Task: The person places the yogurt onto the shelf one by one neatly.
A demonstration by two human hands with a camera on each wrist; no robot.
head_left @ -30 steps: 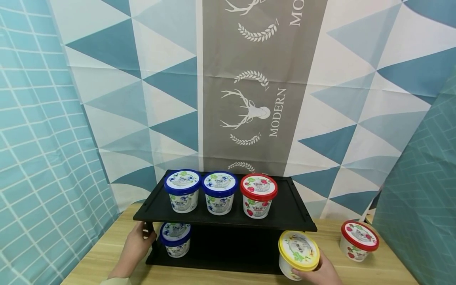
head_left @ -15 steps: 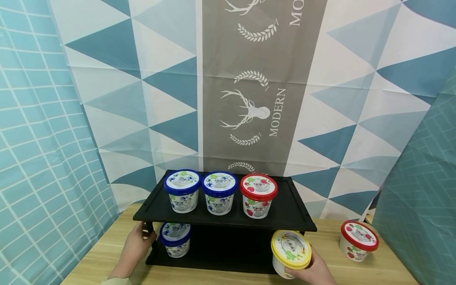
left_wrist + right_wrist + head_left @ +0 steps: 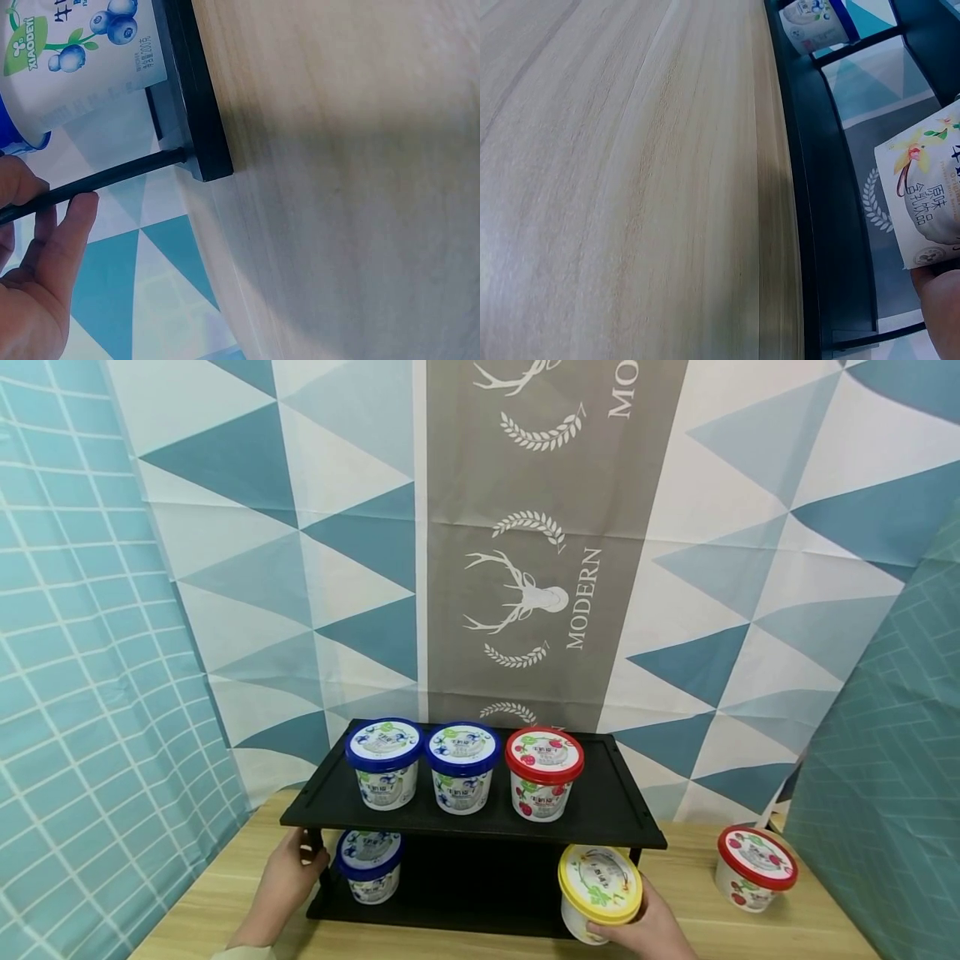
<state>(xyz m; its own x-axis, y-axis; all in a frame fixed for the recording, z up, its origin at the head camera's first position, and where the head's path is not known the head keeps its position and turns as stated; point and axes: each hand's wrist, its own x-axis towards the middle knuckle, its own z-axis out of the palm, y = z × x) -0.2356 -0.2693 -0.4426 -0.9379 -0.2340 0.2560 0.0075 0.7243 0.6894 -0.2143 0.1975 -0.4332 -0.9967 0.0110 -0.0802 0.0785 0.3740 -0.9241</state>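
My right hand [image 3: 651, 922] grips a white tub with a yellow lid [image 3: 600, 885] at the lower right front of a two-tier black rack [image 3: 480, 831]. In the right wrist view the yellow-lidded tub's printed side [image 3: 930, 191] shows a flower, close over the lower tier. My left hand [image 3: 285, 877] pinches the rack's thin left post [image 3: 112, 174] between thumb and fingers. Just inside that post, on the lower tier, stands a blue-lidded tub [image 3: 371, 864]. On the upper tier two blue-lidded tubs [image 3: 461, 768] and a red-lidded tub [image 3: 543, 772] stand in a row.
Another red-lidded tub [image 3: 756, 868] stands on the wooden table [image 3: 795, 935], right of the rack. Behind the table hangs a patterned curtain [image 3: 360, 568], with tiled blue cloth [image 3: 82, 693] at the left and green cloth [image 3: 885, 760] at the right.
My right hand has moved left with the yellow-lidded tub, from outside the rack's right end to in front of its lower tier. My left hand stays on the post.
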